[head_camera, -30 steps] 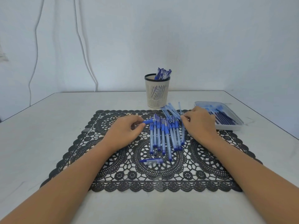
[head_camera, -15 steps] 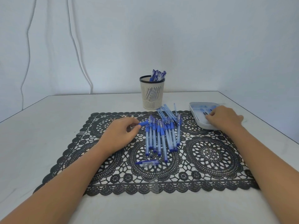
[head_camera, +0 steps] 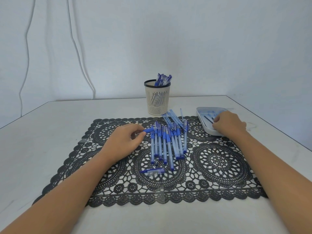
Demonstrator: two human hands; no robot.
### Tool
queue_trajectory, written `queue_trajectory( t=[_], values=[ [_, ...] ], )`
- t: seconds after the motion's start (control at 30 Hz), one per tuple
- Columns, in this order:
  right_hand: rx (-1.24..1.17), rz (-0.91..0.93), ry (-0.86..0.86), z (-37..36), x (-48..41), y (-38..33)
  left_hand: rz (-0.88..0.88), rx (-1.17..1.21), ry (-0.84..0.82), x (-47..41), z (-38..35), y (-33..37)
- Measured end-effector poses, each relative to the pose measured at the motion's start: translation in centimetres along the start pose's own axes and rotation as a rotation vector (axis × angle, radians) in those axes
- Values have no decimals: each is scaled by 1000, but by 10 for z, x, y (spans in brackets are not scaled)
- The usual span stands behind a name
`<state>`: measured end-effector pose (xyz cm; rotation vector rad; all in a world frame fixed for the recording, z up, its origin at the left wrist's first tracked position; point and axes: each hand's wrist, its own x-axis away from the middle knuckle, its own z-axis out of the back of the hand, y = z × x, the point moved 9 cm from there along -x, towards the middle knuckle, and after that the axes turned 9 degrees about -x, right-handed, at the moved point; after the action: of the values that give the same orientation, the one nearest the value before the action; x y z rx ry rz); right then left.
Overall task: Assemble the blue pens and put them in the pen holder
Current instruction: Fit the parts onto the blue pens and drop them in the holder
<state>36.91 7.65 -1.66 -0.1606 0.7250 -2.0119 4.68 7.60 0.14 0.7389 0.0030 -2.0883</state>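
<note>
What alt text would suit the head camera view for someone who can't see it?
A person's left hand pinches a blue pen part over a black lace placemat while the right hand reaches into a white tray. A row of blue pens lies between the hands; a pen holder behind holds more.

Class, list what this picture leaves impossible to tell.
Head view:
- Whether the right hand holds anything in the tray: knuckles hide its grip.
- Pen count in the pen holder: wall hides them.
- Tiny dark part on the mat: too small.
- Blue pen part's near end: left hand covers it.
</note>
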Motion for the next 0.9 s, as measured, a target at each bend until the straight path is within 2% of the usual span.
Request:
queue_trajectory(
  t=[0.1, 0.2, 0.3, 0.4, 0.7, 0.9],
  values=[
    [-66, 87, 73, 12, 12, -17, 6, 7, -4, 0, 0, 0],
    [-247, 274, 117, 25, 27, -45, 7, 17, -1, 0, 0, 0],
    [-353, 462, -8, 23, 47, -74, 12, 27, 0, 0, 1, 0],
    [-383, 574, -143, 15, 68, -95, 18, 34, 3, 0, 2, 1],
    [-365, 638, -245, 2, 88, -105, 63, 80, 22, 1, 6, -3],
    [-402, 606, -195, 4, 83, -101, 92, 109, 23, 1, 6, -7]
  ],
)
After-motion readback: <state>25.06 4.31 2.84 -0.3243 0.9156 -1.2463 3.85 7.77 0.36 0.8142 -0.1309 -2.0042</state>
